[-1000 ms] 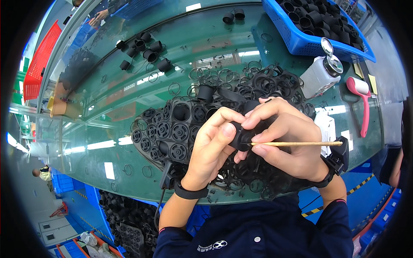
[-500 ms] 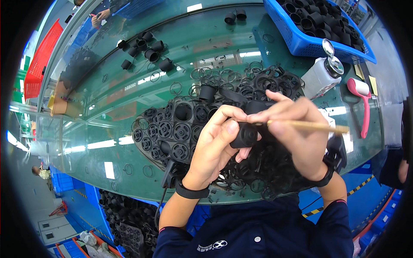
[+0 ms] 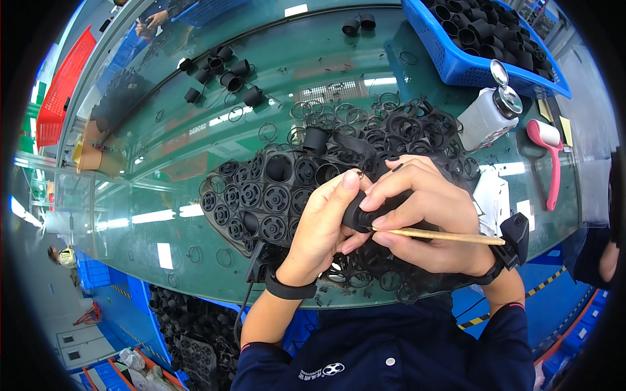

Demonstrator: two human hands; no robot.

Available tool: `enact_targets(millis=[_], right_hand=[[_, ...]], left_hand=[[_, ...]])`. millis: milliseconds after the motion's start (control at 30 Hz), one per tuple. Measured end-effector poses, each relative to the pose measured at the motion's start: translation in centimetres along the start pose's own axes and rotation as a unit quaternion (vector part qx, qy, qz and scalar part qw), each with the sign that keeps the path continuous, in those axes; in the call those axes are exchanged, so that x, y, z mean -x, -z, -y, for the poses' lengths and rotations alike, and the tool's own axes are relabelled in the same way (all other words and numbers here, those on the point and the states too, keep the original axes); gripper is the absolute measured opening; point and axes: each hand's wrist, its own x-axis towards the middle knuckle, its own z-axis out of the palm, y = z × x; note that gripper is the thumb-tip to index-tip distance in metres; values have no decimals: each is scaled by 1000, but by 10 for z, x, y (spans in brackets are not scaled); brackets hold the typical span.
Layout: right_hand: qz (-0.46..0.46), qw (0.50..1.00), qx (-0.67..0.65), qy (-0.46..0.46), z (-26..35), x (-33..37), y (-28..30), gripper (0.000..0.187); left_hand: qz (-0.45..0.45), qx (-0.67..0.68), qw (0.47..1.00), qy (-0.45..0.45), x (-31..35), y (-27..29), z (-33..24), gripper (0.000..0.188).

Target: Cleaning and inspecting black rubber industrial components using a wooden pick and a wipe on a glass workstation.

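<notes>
Black round hollow piece (image 3: 354,215) is between the two hands, above the glossy green worktop (image 3: 143,238). From the left, a black moulded sheet with discs (image 3: 261,195) lies there; the left hand (image 3: 323,218) holds the piece; the right hand (image 3: 430,218) pinches a thin yellowish stick (image 3: 450,235), its tip at the piece; then stands a white bottle with metal lid (image 3: 484,119).

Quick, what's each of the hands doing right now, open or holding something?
Left hand: closed, holding a black part.
Right hand: closed, pinching a thin tan stick, its tip at the black part.
</notes>
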Motion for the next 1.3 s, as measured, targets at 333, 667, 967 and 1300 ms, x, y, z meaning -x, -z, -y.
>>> enact_targets(millis=[333, 667, 967, 1300], right_hand=[[18, 986, 147, 77, -1, 2, -7, 15], [-109, 991, 74, -13, -7, 5, -17, 8], [-238, 931, -239, -142, -13, 1, -7, 7], [-151, 984, -77, -52, -9, 3, -6, 6]], left_hand=[[-35, -67, 997, -7, 0, -3, 1, 32], [40, 31, 998, 23, -2, 5, -1, 34], [134, 93, 987, -13, 0, 4, -1, 30], [109, 140, 978, -114, -2, 8, 2, 44]])
